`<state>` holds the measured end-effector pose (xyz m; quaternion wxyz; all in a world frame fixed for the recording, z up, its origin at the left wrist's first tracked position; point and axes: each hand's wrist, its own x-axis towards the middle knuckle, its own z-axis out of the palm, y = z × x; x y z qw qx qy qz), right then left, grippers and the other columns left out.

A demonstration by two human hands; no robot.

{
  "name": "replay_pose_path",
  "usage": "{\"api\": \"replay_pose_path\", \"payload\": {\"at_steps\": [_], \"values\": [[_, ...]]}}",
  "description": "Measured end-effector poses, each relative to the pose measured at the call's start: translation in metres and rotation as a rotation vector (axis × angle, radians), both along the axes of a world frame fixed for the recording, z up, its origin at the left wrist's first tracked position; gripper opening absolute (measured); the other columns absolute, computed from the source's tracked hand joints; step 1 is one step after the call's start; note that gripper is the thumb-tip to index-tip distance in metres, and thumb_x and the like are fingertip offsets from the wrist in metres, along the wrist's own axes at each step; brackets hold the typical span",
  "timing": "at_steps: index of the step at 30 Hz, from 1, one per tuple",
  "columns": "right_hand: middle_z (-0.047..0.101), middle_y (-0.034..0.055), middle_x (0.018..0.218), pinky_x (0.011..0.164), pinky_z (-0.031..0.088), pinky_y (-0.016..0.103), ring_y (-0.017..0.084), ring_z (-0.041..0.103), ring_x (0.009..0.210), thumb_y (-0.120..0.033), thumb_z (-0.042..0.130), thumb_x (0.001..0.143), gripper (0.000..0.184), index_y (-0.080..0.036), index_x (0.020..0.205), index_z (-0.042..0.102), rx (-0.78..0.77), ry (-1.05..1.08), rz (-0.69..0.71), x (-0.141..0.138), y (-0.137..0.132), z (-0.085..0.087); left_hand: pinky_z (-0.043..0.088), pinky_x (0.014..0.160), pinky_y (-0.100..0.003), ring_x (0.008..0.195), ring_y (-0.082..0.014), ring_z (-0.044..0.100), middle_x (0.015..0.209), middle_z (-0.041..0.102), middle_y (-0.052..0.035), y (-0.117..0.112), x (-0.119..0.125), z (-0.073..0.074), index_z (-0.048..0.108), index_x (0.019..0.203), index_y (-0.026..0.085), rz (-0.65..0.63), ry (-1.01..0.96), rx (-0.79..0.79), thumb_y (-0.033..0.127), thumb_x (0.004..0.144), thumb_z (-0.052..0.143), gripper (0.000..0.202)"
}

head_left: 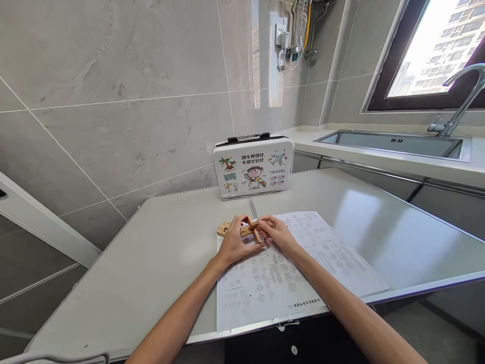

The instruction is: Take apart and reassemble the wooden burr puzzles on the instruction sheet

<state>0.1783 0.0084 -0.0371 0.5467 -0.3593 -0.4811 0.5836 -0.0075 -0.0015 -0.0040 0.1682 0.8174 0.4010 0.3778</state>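
Both hands meet over a printed paper sheet (303,283) on the folding table. My left hand (235,242) is closed around crossed wooden puzzle pieces (248,231), thumb below and fingers above. The fingertips of my right hand (278,232) pinch the right end of the same wooden pieces. One notched bar points toward me, crossing another that lies sideways. More notched wooden pieces (222,229) rest just left of my left hand, partly hidden behind it. The sheet carries faint printed diagrams and text, upside down to me.
A white cartoon-printed case (253,169) with a black handle stands at the back of the folding table (170,237). A tiled wall (132,126) rises behind. On the right are a counter with a sink (394,144) and a faucet (460,103).
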Motion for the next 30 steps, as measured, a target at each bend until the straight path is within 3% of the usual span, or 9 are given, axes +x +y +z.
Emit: {"api": "replay_pose_path", "payload": {"at_steps": [4,14,21,25,30], "values": [[0.061,-0.0040,0.062,0.044,0.039,0.025,0.011,0.048,0.047,-0.062,0.078,0.077,0.048,-0.021,0.097,0.064,-0.021,0.008,0.006,0.000,0.002,-0.004,0.054,0.092,-0.043,0.107,-0.0258,0.063,0.119,0.061,-0.0060,-0.001,0.000,0.002,0.051,0.125,0.026,-0.015,0.006,0.007,0.044,0.069,0.090,0.071],[0.064,-0.0019,0.070,0.049,0.044,0.025,0.012,0.052,0.055,-0.053,0.081,0.077,0.042,-0.021,0.100,0.067,0.001,0.074,-0.010,0.000,-0.001,0.002,0.054,0.094,-0.048,0.112,-0.0287,0.063,0.123,0.061,-0.0077,-0.003,0.001,0.005,0.046,0.132,0.029,-0.073,-0.003,0.084,0.039,0.067,0.090,0.079],[0.061,-0.0027,0.070,0.046,0.036,0.023,0.009,0.045,0.052,-0.057,0.080,0.077,0.043,-0.021,0.098,0.069,-0.035,0.100,0.059,-0.001,-0.001,0.000,0.055,0.093,-0.048,0.109,-0.0277,0.064,0.122,0.060,-0.0073,-0.004,0.001,0.002,0.047,0.131,0.029,-0.044,-0.030,0.086,0.051,0.065,0.092,0.083],[0.049,-0.0066,0.061,0.043,0.027,0.021,0.008,0.036,0.049,-0.057,0.080,0.077,0.045,-0.021,0.102,0.069,-0.044,0.105,0.094,-0.001,-0.002,0.002,0.056,0.092,-0.046,0.108,-0.0269,0.064,0.121,0.062,-0.0069,-0.001,-0.001,0.000,0.049,0.130,0.028,0.015,-0.068,0.081,0.048,0.065,0.093,0.082],[0.048,-0.0067,0.061,0.043,0.023,0.021,0.008,0.034,0.050,-0.056,0.080,0.078,0.044,-0.020,0.103,0.069,-0.062,0.117,0.146,-0.002,-0.005,0.006,0.056,0.093,-0.043,0.110,-0.0262,0.065,0.123,0.062,-0.0075,0.003,-0.003,0.000,0.050,0.133,0.027,0.025,-0.105,0.044,0.047,0.065,0.093,0.083]]}}
